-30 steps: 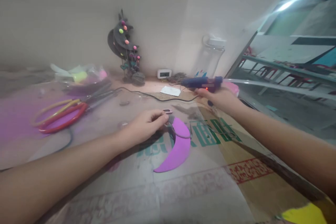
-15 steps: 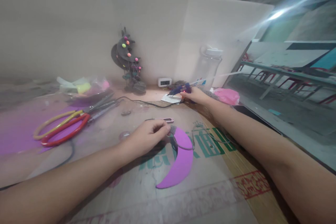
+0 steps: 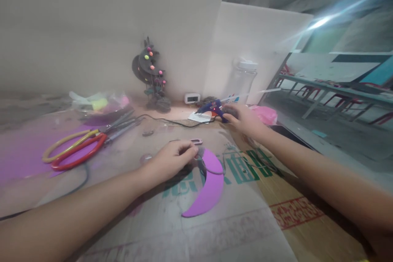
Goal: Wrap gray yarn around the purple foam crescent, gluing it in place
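My left hand [image 3: 176,157] pinches the upper end of a purple crescent-shaped cutout [image 3: 211,188] between thumb and fingers. Grey cord or yarn covers that end, and a loose strand crosses the purple face. The crescent's lower tip points left. At the back, my right hand [image 3: 242,118] is beside a blue glue gun [image 3: 215,108], thumb and fingers apart around its rear. The gun rests with its nozzle over a small white paper [image 3: 199,117], a red light lit on its body. A long pale glue stick [image 3: 258,92] sticks out behind it.
Scissors with yellow and red handles [image 3: 81,151] lie at left on purple sheet material. Behind are a plastic bag [image 3: 98,102], a dark crescent ornament with coloured balls [image 3: 150,73], a small digital clock [image 3: 192,98] and a clear bottle [image 3: 242,77]. A black cable [image 3: 172,122] crosses the cardboard.
My right hand has loosened from the glue gun and drawn slightly back to the right, leaving the gun by the white paper. My left hand still pinches the crescent in the same place.
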A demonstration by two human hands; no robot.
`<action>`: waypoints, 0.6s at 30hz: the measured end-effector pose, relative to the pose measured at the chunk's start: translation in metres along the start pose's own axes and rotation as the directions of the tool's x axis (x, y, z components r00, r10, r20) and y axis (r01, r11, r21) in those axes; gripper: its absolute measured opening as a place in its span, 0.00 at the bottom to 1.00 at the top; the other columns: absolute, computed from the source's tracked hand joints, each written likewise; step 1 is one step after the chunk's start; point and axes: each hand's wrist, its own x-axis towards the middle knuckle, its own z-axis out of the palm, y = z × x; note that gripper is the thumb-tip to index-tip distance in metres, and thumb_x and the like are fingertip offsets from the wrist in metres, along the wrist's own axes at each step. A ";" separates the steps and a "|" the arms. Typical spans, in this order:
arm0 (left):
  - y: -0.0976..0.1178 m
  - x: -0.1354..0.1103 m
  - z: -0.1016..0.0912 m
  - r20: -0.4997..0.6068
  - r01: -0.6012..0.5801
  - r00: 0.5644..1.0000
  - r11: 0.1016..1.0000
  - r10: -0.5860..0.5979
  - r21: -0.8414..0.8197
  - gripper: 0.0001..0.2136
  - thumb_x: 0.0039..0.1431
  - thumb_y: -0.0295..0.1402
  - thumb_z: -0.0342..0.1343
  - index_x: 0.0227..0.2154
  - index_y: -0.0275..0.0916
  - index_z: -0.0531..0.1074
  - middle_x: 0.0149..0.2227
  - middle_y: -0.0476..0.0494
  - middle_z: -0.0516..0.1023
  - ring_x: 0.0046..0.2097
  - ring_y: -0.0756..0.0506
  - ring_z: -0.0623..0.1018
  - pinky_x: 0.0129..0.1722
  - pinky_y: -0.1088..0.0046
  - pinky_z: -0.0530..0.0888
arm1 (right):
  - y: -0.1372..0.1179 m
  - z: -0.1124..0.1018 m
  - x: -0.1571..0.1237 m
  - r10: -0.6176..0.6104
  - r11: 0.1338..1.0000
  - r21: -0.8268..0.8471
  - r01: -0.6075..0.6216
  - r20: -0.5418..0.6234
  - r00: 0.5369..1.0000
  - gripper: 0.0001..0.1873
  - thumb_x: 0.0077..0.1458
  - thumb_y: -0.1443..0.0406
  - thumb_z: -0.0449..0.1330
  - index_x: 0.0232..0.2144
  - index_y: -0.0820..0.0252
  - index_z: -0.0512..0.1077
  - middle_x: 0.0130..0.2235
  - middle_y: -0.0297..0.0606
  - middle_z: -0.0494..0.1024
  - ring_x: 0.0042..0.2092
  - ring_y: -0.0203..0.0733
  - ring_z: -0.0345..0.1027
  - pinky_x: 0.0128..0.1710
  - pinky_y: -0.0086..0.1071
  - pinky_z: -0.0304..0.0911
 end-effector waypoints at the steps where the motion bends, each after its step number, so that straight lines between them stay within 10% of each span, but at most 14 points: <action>1: 0.000 0.000 0.000 0.001 0.007 1.000 1.000 -0.007 -0.006 0.18 0.64 0.46 0.45 0.26 0.38 0.66 0.26 0.51 0.68 0.28 0.50 0.68 0.28 0.75 0.64 | -0.008 -0.003 -0.011 -0.006 1.000 0.030 0.007 -0.004 1.000 0.19 0.59 0.57 0.56 0.49 0.61 0.72 0.52 0.46 0.76 0.52 0.48 0.69 0.52 0.41 0.63; 5: 0.000 -0.001 0.001 -0.007 -0.003 1.000 1.000 0.003 -0.004 0.18 0.64 0.46 0.45 0.28 0.38 0.68 0.27 0.49 0.71 0.29 0.49 0.69 0.30 0.74 0.65 | -0.045 -0.011 -0.061 0.034 0.840 0.483 -0.248 0.409 0.912 0.22 0.61 0.54 0.53 0.53 0.58 0.64 0.50 0.44 0.75 0.23 0.29 0.64 0.22 0.28 0.63; 10: 0.002 -0.001 0.001 -0.052 -0.033 0.998 0.999 0.034 0.002 0.17 0.63 0.45 0.46 0.27 0.38 0.67 0.26 0.51 0.70 0.29 0.49 0.69 0.29 0.75 0.65 | -0.067 -0.017 -0.093 -0.014 0.717 0.510 -0.475 0.691 0.722 0.37 0.55 0.58 0.60 0.63 0.48 0.51 0.58 0.47 0.67 0.22 0.26 0.64 0.19 0.26 0.62; 15: 0.004 -0.002 0.000 -0.045 -0.012 0.999 1.000 0.013 0.018 0.17 0.64 0.45 0.44 0.25 0.39 0.64 0.25 0.51 0.68 0.26 0.50 0.66 0.26 0.75 0.61 | -0.065 -0.027 -0.085 -0.071 0.864 0.420 -0.278 0.649 0.758 0.33 0.55 0.58 0.61 0.60 0.56 0.57 0.30 0.31 0.75 0.26 0.34 0.66 0.27 0.28 0.62; 18: 0.004 -0.002 0.000 -0.035 -0.004 0.999 1.000 0.005 0.025 0.18 0.64 0.46 0.44 0.25 0.39 0.64 0.26 0.49 0.69 0.27 0.49 0.67 0.25 0.76 0.61 | -0.061 -0.034 -0.083 -0.109 0.965 0.257 -0.049 0.565 0.818 0.24 0.55 0.58 0.61 0.54 0.55 0.66 0.30 0.32 0.76 0.30 0.37 0.68 0.30 0.29 0.60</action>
